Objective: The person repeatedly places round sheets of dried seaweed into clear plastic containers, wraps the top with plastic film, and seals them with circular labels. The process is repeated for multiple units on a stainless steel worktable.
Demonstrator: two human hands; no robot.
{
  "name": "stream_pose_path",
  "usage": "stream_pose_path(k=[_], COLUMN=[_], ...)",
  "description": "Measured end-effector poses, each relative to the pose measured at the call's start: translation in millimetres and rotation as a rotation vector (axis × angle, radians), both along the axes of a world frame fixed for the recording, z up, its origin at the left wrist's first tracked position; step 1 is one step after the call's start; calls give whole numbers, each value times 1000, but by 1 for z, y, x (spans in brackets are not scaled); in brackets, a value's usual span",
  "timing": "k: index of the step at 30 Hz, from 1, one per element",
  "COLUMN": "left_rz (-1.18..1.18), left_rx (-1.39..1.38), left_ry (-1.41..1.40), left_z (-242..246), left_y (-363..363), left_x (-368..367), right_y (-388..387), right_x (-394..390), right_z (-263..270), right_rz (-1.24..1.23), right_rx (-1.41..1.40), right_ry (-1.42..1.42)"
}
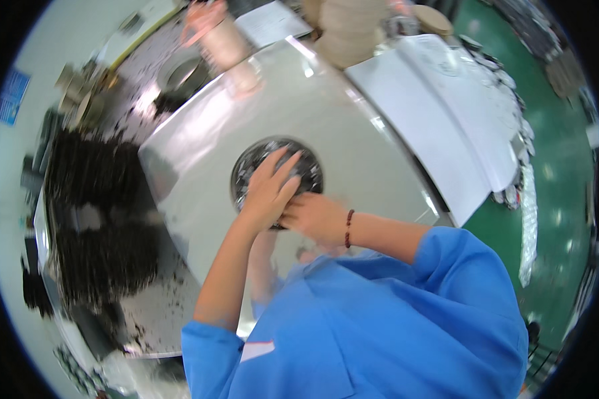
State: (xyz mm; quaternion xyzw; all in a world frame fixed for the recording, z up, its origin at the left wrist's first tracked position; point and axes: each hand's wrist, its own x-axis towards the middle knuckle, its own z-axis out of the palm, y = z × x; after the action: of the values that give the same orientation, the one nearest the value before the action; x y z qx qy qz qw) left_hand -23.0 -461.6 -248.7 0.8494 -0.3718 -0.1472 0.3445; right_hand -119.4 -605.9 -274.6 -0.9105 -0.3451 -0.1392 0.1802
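Note:
A round black dish-like piece (308, 167) with a glossy, mottled dark surface lies on a shiny pale sheet (369, 149). My left hand (269, 192) is laid over it with the fingers spread, covering its middle and left part. Close beside it my right hand (315, 217), below a red-brown bead bracelet (349, 228), reaches the near edge of the black piece. The right fingertips are partly hidden by the left hand, so whether they pinch anything cannot be made out. Blur hides the finer details of the black surface.
Stacks of dark strips (100, 169) stand on the left. Behind are a metal ring-shaped container (182, 72), a beige cylinder with a pink bag (224, 42) and a larger beige stack (352, 30). White sheets (429, 109) lie right, near several wrapped items (504, 80).

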Motion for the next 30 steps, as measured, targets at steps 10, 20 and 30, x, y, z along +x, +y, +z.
stream_pose_path(k=[10, 20, 30], left_rz=[-132, -87, 74], left_rx=[210, 341, 66], left_ry=[-199, -299, -168], left_z=[8, 9, 3], left_y=[0, -9, -9], left_x=[-24, -37, -32], right_y=[-201, -400, -433], right_x=[17, 122, 124], right_z=[29, -42, 1], right_rz=[-584, -1230, -1350], right_rx=[159, -616, -414], right_ry=[-263, -56, -174])
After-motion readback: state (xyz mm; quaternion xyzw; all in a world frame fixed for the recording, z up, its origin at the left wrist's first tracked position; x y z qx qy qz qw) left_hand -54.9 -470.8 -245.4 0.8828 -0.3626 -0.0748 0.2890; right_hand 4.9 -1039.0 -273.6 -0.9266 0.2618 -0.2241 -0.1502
